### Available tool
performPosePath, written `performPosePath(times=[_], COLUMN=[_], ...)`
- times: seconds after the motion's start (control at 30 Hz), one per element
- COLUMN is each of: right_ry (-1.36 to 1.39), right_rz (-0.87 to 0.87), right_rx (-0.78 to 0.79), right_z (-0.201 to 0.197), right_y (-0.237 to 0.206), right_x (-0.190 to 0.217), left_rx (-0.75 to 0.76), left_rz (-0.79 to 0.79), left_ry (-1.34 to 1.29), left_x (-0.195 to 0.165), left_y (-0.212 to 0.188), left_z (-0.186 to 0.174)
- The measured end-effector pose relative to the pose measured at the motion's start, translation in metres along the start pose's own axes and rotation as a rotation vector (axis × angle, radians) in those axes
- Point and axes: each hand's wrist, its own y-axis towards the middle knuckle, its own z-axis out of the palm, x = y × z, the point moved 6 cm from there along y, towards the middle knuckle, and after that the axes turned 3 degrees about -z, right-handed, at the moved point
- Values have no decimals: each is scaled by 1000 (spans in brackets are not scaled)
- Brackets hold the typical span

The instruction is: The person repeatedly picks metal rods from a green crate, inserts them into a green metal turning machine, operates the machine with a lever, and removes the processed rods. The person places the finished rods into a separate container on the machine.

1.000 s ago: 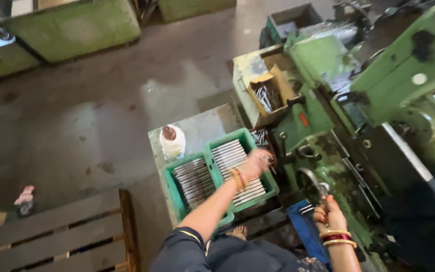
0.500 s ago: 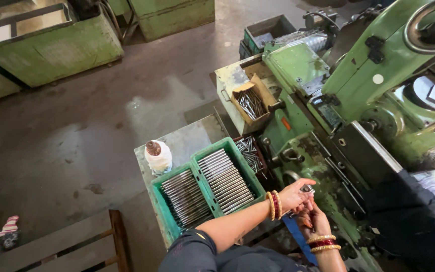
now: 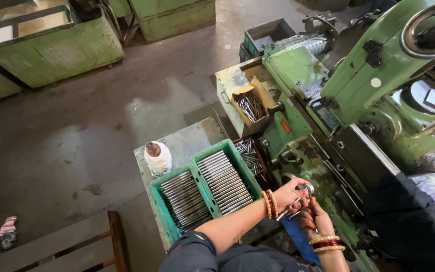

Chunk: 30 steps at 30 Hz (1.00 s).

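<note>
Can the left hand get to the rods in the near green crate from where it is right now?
Probably yes. The left hand is at the machine, just beside the green crate, whose rods lie uncovered with nothing above them. It appears to be holding a metal piece, though.

Floor: dark grey concrete floor [image 3: 76,131], stained, with a pale sheen of light near the middle of the frame.
Upper left: worn green metal bin [image 3: 51,48] with an open top; a second green metal cabinet [image 3: 177,17] at the top centre.
Right side: large green cast-metal machine [image 3: 358,75], paint chipped, with a round handwheel [image 3: 431,30] at the upper right.
Lower left: grey wooden pallet [image 3: 61,249]; a striped rag [image 3: 7,227] lies just beside it.
</note>
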Motion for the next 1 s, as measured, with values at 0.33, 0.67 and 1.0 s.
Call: performPosePath(times=[0.33, 0.67, 1.0], right_ry=[-1632, -365, -507], right_rz=[-1274, -167, -425], right_rx=[-448, 0, -485], right_z=[33, -19, -10], right_y=[-64, -12, -19], right_x=[39, 29, 27], left_rx=[46, -339, -401], left_rz=[-73, 846, 784], left_ry=[-248, 1087, 850], left_x=[4, -67, -66], left_y=[-5, -82, -62], left_z=[15, 50, 47])
